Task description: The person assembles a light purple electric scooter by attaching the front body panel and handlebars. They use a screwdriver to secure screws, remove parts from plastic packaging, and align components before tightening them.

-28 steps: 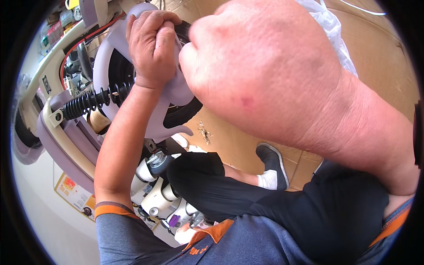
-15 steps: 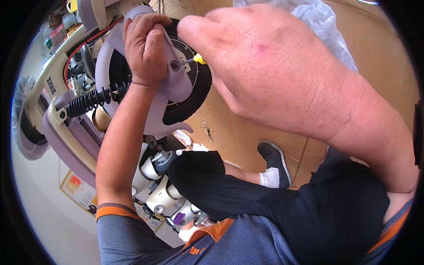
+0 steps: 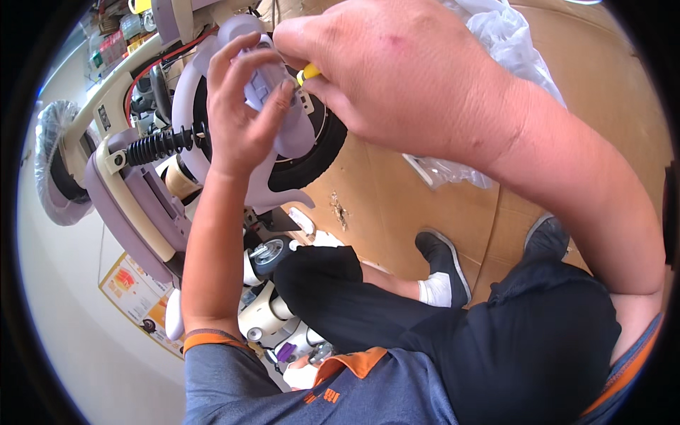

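Gripping yellow-handled screwdriver (image 3: 309, 72) in right hand (image 3: 411, 71); left hand (image 3: 239, 131) half-open at lilac wheel cover (image 3: 295, 139), loose bracing could let screwdriver slip

Left head-worn fisheye view, looking down; right hand (image 3: 411, 78) nearest, left hand (image 3: 244, 124) farther off.

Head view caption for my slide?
Right hand holds a yellow tool, left hand at a lilac part beside the wheel.

Yellow tool (image 3: 309, 73) mostly hidden by right fingers (image 3: 299, 39), tip apparently indistinct
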### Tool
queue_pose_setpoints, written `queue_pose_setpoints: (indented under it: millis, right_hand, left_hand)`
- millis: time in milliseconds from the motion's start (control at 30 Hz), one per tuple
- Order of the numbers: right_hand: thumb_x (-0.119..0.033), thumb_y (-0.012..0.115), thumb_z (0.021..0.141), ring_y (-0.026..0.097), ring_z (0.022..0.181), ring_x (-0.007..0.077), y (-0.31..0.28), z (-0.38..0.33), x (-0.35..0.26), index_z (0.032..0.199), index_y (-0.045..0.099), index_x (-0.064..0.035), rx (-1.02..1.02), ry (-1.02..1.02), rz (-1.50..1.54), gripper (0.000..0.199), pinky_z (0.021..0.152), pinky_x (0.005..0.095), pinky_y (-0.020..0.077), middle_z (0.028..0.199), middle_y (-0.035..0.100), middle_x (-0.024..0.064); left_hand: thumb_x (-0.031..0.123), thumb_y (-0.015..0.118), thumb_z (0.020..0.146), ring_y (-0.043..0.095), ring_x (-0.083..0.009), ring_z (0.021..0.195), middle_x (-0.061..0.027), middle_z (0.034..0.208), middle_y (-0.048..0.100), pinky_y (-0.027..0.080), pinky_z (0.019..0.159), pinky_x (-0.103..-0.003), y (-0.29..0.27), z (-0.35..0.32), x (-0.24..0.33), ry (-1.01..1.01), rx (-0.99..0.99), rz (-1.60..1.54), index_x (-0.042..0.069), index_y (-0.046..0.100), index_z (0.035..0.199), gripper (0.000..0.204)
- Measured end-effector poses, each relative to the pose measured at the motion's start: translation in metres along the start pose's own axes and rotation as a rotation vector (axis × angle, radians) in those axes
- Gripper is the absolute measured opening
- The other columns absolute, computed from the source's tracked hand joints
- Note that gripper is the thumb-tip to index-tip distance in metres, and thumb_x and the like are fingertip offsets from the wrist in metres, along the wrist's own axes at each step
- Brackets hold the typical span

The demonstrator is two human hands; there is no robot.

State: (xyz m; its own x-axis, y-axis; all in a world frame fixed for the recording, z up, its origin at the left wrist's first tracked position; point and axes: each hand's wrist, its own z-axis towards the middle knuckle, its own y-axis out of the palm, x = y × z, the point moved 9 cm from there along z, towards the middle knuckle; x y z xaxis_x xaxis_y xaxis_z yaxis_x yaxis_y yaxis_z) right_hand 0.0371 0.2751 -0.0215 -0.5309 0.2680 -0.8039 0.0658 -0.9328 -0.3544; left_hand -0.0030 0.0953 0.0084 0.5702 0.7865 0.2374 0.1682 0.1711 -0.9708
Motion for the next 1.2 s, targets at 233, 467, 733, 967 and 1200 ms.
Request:
queue_pose_setpoints:
  millis: [233, 467, 733, 967, 1200]
  right_hand:
    - [-0.012, 0.065, 0.091, 0.075, 0.085, 0.0361, -0.004, -0.002, 0.001, 0.111, 0.062, -0.0043, 0.040, 0.035, 0.112, 0.022, 0.074, 0.0460, 0.0588, 0.085, 0.072, 0.0173]
    - [-0.012, 0.064, 0.092, 0.074, 0.087, 0.0368, -0.007, -0.007, -0.001, 0.106, 0.060, -0.0040, 0.075, 0.009, 0.169, 0.016, 0.076, 0.0459, 0.0586, 0.089, 0.071, 0.0168]
    - [-0.013, 0.063, 0.095, 0.073, 0.082, 0.0397, -0.041, 0.000, 0.008, 0.096, 0.063, 0.0030, 0.145, 0.010, 0.095, 0.016, 0.076, 0.0465, 0.0589, 0.084, 0.070, 0.0230]
    - [-0.013, 0.060, 0.092, 0.072, 0.083, 0.0445, -0.060, -0.002, 0.009, 0.097, 0.066, 0.0056, 0.061, 0.096, 0.316, 0.020, 0.078, 0.0496, 0.0584, 0.084, 0.070, 0.0268]
    - [-0.014, 0.060, 0.092, 0.072, 0.091, 0.0460, -0.041, -0.014, 0.017, 0.101, 0.067, 0.0025, -0.019, 0.235, 0.384, 0.021, 0.083, 0.0521, 0.0579, 0.090, 0.072, 0.0299]
  left_hand:
    - [0.014, 0.079, 0.080, 0.060, -0.0379, 0.121, -0.0154, 0.139, 0.057, 0.051, 0.103, -0.046, 0.001, -0.008, 0.045, 0.017, -0.190, 0.418, 0.010, 0.074, 0.102, 0.023]
    - [0.013, 0.077, 0.083, 0.062, -0.0364, 0.102, -0.0132, 0.104, 0.062, 0.052, 0.091, -0.046, 0.017, 0.000, 0.043, -0.015, -0.308, 0.531, 0.008, 0.072, 0.095, 0.014]
    - [0.010, 0.077, 0.090, 0.064, -0.0307, 0.087, -0.0121, 0.097, 0.062, 0.052, 0.081, -0.041, -0.005, 0.023, 0.033, -0.112, -0.276, 0.253, 0.003, 0.070, 0.102, 0.016]
    - [0.010, 0.069, 0.104, 0.061, -0.0109, 0.097, -0.0007, 0.103, 0.064, 0.050, 0.092, -0.027, 0.000, -0.013, -0.026, -0.467, -0.320, -0.316, 0.001, 0.069, 0.115, 0.015]
    - [0.007, 0.070, 0.101, 0.063, -0.0135, 0.096, -0.0030, 0.099, 0.061, 0.050, 0.091, -0.027, 0.004, -0.003, -0.021, -0.384, -0.235, -0.318, 0.002, 0.070, 0.112, 0.011]
